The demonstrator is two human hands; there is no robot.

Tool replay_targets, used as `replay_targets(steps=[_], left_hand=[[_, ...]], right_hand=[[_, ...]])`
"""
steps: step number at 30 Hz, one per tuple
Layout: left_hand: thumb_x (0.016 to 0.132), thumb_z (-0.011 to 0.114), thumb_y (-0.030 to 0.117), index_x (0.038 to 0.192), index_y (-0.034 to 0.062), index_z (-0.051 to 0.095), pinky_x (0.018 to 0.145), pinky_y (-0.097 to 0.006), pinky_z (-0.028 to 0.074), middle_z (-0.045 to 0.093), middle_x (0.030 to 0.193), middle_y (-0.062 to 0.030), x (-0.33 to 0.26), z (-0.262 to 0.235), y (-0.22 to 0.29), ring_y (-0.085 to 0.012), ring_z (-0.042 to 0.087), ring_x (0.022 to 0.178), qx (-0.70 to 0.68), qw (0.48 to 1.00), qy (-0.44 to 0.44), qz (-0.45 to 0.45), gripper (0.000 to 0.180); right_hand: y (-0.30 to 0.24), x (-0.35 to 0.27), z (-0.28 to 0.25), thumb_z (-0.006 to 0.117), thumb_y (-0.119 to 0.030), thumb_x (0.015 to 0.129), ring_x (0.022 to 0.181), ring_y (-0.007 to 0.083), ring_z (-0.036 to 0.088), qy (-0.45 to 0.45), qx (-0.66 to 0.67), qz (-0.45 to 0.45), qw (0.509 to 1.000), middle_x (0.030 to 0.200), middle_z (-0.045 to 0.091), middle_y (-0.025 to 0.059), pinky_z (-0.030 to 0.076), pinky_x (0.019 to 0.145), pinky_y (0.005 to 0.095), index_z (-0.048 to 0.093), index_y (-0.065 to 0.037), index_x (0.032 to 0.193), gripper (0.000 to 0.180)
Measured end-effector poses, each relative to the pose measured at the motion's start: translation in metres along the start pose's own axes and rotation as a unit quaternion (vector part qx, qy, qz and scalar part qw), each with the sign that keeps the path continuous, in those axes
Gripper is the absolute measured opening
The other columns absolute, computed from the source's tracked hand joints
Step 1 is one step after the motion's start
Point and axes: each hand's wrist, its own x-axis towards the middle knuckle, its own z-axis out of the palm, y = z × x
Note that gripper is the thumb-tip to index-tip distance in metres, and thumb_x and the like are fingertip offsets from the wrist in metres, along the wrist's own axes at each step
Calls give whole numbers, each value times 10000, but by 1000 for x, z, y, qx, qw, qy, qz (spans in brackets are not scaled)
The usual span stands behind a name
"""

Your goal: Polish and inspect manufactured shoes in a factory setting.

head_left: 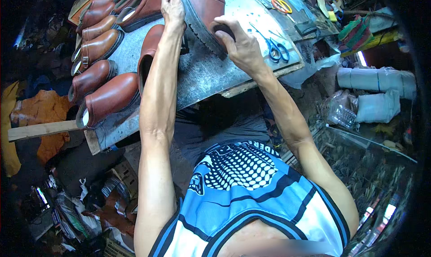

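A reddish-brown leather shoe (207, 5) with a thick dark sole is tilted on its side above the metal-topped table. My left hand (174, 9) is closed at the far left edge of the shoe, by its sole; the fingertips are partly hidden. At the shoe's near right end, my right hand (242, 43) curls its thumb and fingers around a small dark brown piece (224, 31), whose kind I cannot make out. Another reddish-brown shoe (151, 43) stands partly behind my left forearm. Blue-handled scissors (277, 50) lie to the right of my right hand.
Several finished-looking brown shoes (99, 46) line the table's (202, 84) left side. Orange-handled scissors (281, 5) and small tools lie at the far right. A wooden plank (42, 130) juts out left. White wrapped rolls (377, 81) and plastic bags (379, 106) sit at right.
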Motion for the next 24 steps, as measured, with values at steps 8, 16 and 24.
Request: replay_targets(steps=[8, 16, 24], left_hand=[[1059, 498, 418, 1442, 31, 517, 886, -296, 507, 644, 1181, -69, 11, -8, -15, -163, 600, 1012, -45, 999, 2, -13, 545], [1048, 512, 451, 1404, 34, 554, 813, -283, 496, 634, 1102, -46, 3, -6, -6, -144, 573, 915, 37, 999, 29, -12, 550], [1039, 515, 478, 1418, 39, 546, 842, -300, 514, 662, 1123, -85, -10, 24, 2, -168, 614, 975, -43, 998, 13, -37, 580]], right_hand=[[30, -48, -14, 643, -134, 975, 833, 299, 752, 2, -6, -40, 999, 1037, 744, 122, 606, 678, 399, 548, -181, 1305, 346], [29, -33, -16, 654, -102, 954, 923, 318, 741, -56, 8, -55, 997, 1106, 736, 126, 607, 749, 405, 564, -172, 1308, 372], [11, 1, -23, 665, -108, 948, 991, 347, 719, -68, 8, -26, 997, 1115, 734, 121, 609, 788, 410, 557, -162, 1310, 381]])
